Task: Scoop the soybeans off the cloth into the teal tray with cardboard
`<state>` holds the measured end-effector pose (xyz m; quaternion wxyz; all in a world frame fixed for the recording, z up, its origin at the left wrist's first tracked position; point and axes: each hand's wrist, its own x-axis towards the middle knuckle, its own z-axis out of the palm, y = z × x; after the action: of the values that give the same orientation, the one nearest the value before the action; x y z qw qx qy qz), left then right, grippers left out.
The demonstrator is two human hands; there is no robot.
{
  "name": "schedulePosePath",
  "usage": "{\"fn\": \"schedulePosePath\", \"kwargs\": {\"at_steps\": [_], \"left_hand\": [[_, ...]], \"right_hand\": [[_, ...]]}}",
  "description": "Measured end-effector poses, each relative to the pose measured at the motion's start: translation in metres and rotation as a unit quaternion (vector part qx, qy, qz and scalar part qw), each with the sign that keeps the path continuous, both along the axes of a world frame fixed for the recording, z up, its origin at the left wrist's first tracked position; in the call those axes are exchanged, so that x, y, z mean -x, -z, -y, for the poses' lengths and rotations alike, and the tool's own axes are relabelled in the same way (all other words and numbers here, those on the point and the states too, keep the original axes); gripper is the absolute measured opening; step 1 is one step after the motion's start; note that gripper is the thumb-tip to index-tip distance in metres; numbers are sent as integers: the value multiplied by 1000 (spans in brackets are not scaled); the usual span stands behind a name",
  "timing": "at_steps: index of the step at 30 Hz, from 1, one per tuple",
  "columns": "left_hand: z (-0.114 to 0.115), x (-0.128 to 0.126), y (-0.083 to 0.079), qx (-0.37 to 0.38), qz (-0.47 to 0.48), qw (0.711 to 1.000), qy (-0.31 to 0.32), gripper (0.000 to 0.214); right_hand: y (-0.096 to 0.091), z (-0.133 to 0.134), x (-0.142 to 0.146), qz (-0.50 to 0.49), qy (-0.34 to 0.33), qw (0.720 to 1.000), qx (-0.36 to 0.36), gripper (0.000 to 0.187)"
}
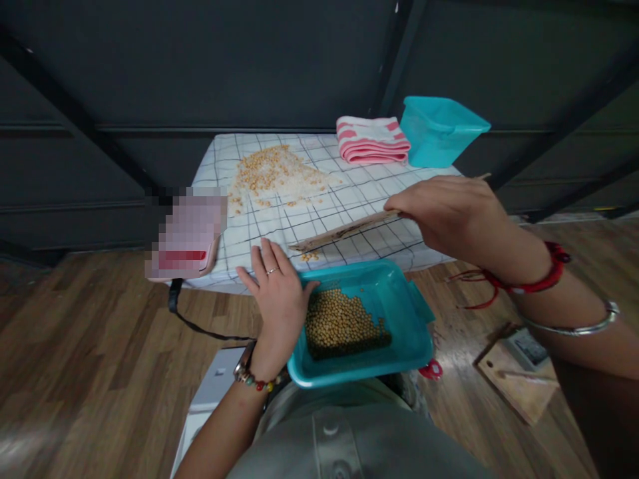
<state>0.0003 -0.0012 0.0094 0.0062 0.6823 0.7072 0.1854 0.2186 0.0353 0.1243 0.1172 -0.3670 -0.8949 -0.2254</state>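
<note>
My right hand (449,206) is closed around a long, thin, flat wooden strip (344,231), which slants down to the left just above the checked cloth. A few yellow soybeans (309,257) lie by the strip's lower end. My left hand (279,283) rests with spread fingers on the cloth's near edge, its thumb over the rim of a teal plastic tub (404,279). Many soybeans (344,319) fill the left part of this tub, which sits against the table edge above my lap. Farther back, soybeans mixed with white grains (279,173) are scattered on the cloth.
A folded pink-and-white towel (373,141) and a second teal tub (439,133) stand at the back right of the table (359,189). A pink-cased phone (187,239), partly blurred, lies at the left edge with a black strap. A wooden board (516,376) is on the floor, right.
</note>
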Motion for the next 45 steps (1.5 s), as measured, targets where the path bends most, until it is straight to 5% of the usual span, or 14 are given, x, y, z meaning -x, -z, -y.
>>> {"fn": "schedulePosePath", "kwargs": {"at_steps": [15, 28, 33, 45], "left_hand": [[-2, 0, 0, 28, -2, 1000, -9, 81], [-1, -1, -1, 25, -15, 1000, -7, 81], [-1, 0, 2, 12, -17, 1000, -5, 80], [-2, -1, 14, -63, -61, 996, -31, 71]], "right_hand": [[-9, 8, -36, -20, -115, 993, 9, 31], [-16, 25, -56, -35, -36, 999, -6, 30], [-12, 12, -51, -19, 30, 996, -78, 25], [1, -41, -26, -53, 27, 982, -181, 30]]}}
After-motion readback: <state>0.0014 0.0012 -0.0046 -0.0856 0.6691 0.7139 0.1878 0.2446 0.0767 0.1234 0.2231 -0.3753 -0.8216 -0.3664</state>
